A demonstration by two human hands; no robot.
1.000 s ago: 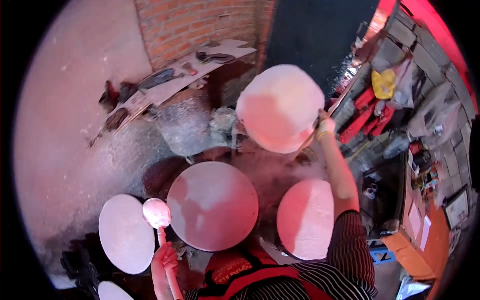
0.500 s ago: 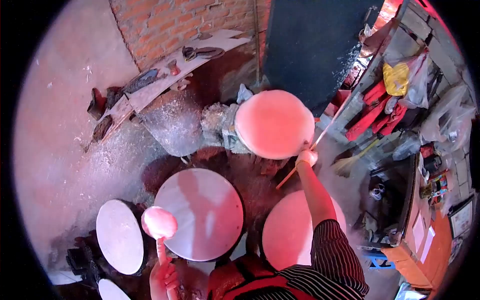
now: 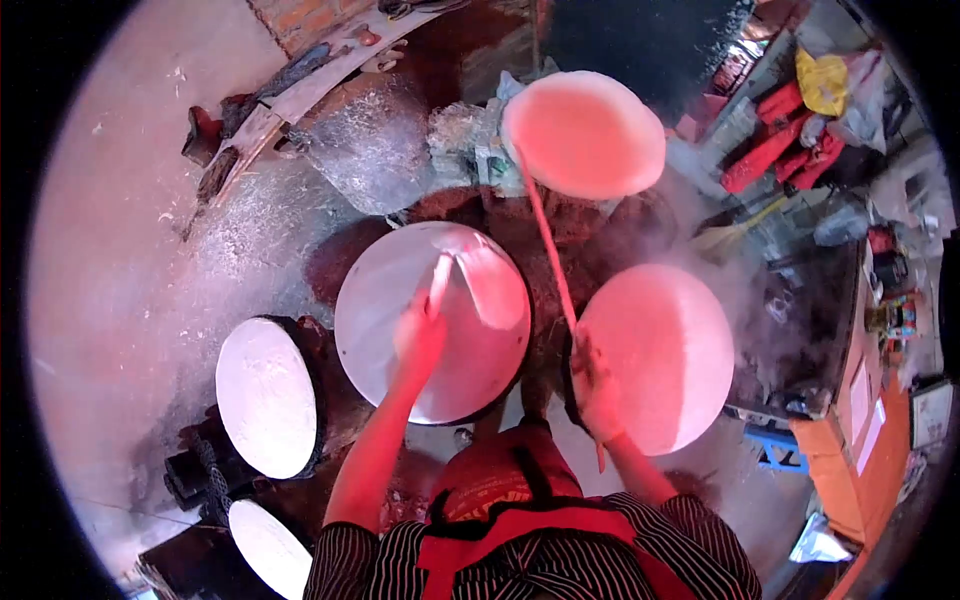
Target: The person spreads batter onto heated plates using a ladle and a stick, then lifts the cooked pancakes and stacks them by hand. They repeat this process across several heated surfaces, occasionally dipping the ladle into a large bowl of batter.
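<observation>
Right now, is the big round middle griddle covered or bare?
Partly covered. The big round grey middle griddle has a pale wet patch on its upper right, where the left hand holds a ladle; elsewhere it looks bare.

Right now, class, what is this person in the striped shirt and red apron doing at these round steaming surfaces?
The person stands over several round cloth-covered steamers. The left hand holds a ladle over the middle steamer, where its bowl rests on the surface. The right hand grips a long thin stick that reaches towards a thin round sheet lying farther back. Steam rises around the right steamer.
</observation>
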